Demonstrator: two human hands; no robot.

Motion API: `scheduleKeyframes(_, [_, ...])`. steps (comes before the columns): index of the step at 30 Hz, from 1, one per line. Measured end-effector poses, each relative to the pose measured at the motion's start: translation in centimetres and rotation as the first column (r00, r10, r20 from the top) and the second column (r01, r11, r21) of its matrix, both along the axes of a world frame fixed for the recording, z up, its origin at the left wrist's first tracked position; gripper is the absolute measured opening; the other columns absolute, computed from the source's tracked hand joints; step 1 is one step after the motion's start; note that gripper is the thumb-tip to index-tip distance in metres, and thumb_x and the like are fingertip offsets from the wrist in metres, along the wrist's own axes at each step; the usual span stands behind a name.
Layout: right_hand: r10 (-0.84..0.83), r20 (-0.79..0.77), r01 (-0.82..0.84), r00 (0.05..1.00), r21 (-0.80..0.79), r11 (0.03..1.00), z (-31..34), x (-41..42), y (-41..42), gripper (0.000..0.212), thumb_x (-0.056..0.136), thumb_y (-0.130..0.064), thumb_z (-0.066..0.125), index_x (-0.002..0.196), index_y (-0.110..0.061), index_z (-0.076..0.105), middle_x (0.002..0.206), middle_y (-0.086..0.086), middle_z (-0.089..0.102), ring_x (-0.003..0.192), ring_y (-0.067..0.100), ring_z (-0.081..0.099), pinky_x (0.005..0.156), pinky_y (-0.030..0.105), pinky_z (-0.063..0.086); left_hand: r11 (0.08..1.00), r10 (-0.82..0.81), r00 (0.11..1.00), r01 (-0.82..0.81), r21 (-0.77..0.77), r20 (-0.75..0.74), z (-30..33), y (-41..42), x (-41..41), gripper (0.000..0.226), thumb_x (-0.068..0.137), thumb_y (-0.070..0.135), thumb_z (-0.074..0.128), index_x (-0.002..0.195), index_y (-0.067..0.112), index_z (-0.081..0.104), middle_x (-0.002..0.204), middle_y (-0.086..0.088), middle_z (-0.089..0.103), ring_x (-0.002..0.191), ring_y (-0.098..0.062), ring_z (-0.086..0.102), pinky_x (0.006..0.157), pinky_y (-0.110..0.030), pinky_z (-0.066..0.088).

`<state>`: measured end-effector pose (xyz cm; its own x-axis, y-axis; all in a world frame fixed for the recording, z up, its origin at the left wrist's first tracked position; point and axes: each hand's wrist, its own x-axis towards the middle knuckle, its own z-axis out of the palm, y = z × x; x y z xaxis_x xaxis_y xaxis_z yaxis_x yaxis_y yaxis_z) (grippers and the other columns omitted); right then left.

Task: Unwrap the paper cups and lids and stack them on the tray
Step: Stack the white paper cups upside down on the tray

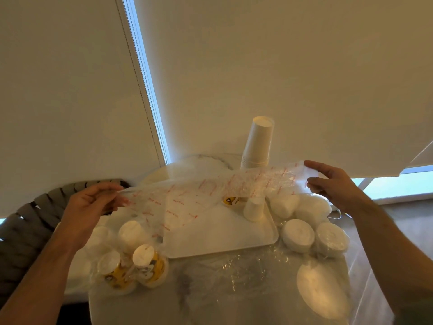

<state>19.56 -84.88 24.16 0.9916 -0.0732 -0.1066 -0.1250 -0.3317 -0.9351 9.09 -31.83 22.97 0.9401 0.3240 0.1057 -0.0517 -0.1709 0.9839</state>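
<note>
The fingers [110, 187] of the left hand [90, 202] pinched one end of a long clear bag [210, 191] with red print. The fingers [315, 182] of the right hand [337, 184] pinched the other end. The bag was stretched between both hands, up in the air over the tray [222, 240]. It looked empty and crinkled.

The tray was white and sat on the bench [145, 306]. A tall stack of white cups [257, 141] stood upside down at the far side of the tray. A small white cup [254, 208] stood upside down on the tray, in front of the tall stack. Next to it, under the bag, was a cup with a yellow picture [230, 200].

To the left of the tray lay wrapped cups [131, 261], some with yellow pictures on them. They were inside clear plastic. To the right of the tray lay wrapped lids [311, 224] in round white stacks. Nearer to the person, on the right, lay a flat white round thing [321, 289] under clear plastic. Loose clear wrap [229, 273] lay on the bench just in front of the tray.

A dark woven chair [30, 221] stood to the left, behind the left arm. A pale blind [257, 66] hung behind the bench.
</note>
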Motion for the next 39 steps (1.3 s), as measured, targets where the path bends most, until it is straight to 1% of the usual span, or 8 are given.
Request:
scheduleKeyframes(10, [0.014, 0.001, -0.014, 1.000, 0.028, 1.000, -0.2, 0.4, -0.3, 0.050, 0.097, 0.006, 0.058, 0.138, -0.022, 0.060, 0.091, 0.012, 0.068, 0.064, 0.013, 0.065, 0.078, 0.021, 0.060, 0.985, -0.015, 0.997, 0.028, 0.168, -0.081, 0.0, -0.1, -0.2, 0.030, 0.093, -0.007, 0.057, 0.093, 0.017, 0.075, 0.085, -0.002, 0.076, 0.090, -0.027, 0.068, 0.086, -0.037, 0.056])
scheduleKeyframes(15, [0.035, 0.007, -0.035, 0.999, 0.045, 0.998, 0.1, 0.5, -0.2, 0.049, 0.096, 0.005, 0.059, 0.136, -0.024, 0.061, 0.092, 0.010, 0.069, 0.067, 0.013, 0.065, 0.075, 0.019, 0.059, 0.977, -0.002, 0.996, 0.020, 0.212, -0.087, 0.2, -0.4, 0.0, 0.041, 0.086, -0.021, 0.051, 0.080, 0.013, 0.075, 0.071, -0.009, 0.072, 0.053, -0.011, 0.061, 0.055, -0.016, 0.052])
scheduleKeyframes(20, [0.030, 0.006, -0.031, 1.000, 0.084, 0.996, 0.0, 0.7, -0.4, 0.049, 0.097, 0.006, 0.058, 0.134, -0.025, 0.062, 0.089, 0.005, 0.067, 0.072, 0.018, 0.065, 0.076, 0.018, 0.059, 0.990, 0.023, 0.997, -0.033, -0.135, -0.074, 0.1, -1.1, -0.1, 0.034, 0.096, -0.014, 0.038, 0.093, 0.004, 0.067, 0.080, -0.018, 0.068, 0.061, -0.018, 0.072, 0.059, -0.021, 0.059])
scheduleKeyframes(24, [0.027, 0.010, -0.028, 1.000, 0.123, 0.992, 0.0, 1.0, -0.9, 0.050, 0.095, 0.009, 0.058, 0.130, -0.026, 0.064, 0.100, 0.006, 0.065, 0.070, 0.016, 0.064, 0.072, 0.017, 0.058, 0.875, -0.027, 0.996, -0.019, -0.483, -0.087, -0.2, -0.7, -0.1, 0.026, 0.100, 0.000, 0.039, 0.096, -0.001, 0.064, 0.076, -0.010, 0.074, 0.077, -0.023, 0.075, 0.074, -0.031, 0.062])
scheduleKeyframes(27, [0.045, 0.025, -0.048, 0.999, 0.157, 0.986, 0.2, 1.3, -1.1, 0.052, 0.093, 0.012, 0.058, 0.129, -0.024, 0.065, 0.117, 0.005, 0.063, 0.072, 0.015, 0.066, 0.072, 0.018, 0.058, 0.876, 0.020, 0.996, -0.060, -0.479, -0.090, -0.5, -1.2, 0.0, 0.018, 0.097, -0.002, 0.048, 0.092, 0.003, 0.064, 0.068, -0.003, 0.070, 0.069, -0.012, 0.071, 0.075, -0.025, 0.061])
scheduleKeyframes(31, [0.044, 0.054, -0.057, 0.998, 0.256, 0.965, 0.3, 1.6, -1.2, 0.048, 0.091, 0.013, 0.060, 0.120, -0.024, 0.069, 0.129, -0.004, 0.066, 0.088, 0.013, 0.072, 0.078, 0.022, 0.059, 0.855, -0.020, 0.988, -0.062, -0.515, -0.152, -0.8, -1.5, 0.3, 0.033, 0.091, -0.014, 0.049, 0.086, 0.015, 0.065, 0.069, -0.005, 0.061, 0.061, -0.010, 0.067, 0.063, -0.022, 0.059])
scheduleKeyframes(35, [0.006, 0.092, -0.042, 0.996, 0.389, 0.920, 0.6, 1.3, -0.9, 0.051, 0.064, -0.023, 0.084, 0.113, -0.022, 0.073, 0.114, -0.002, 0.074, 0.089, 0.012, 0.072, 0.080, 0.019, 0.057, 0.810, -0.278, 0.906, 0.043, -0.585, -0.319, -0.9, -2.1, -0.1, 0.040, 0.075, -0.013, 0.058, 0.099, 0.018, 0.066, 0.090, -0.010, 0.063, 0.073, -0.017, 0.063, 0.058, -0.023, 0.058])
scheduleKeyframes(39, [0.015, 0.132, -0.054, 0.991, 0.298, 0.953, 0.2, 1.7, -1.3, 0.046, 0.086, 0.010, 0.067, 0.124, -0.017, 0.068, 0.122, -0.003, 0.070, 0.086, 0.005, 0.069, 0.076, 0.015, 0.055, 0.713, -0.522, 0.752, 0.126, -0.689, -0.402, -2.0, -2.3, -0.9, 0.083, 0.038, -0.008, 0.082, 0.115, 0.021, 0.072, 0.099, -0.020, 0.069, 0.072, -0.023, 0.066, 0.060, -0.029, 0.060])
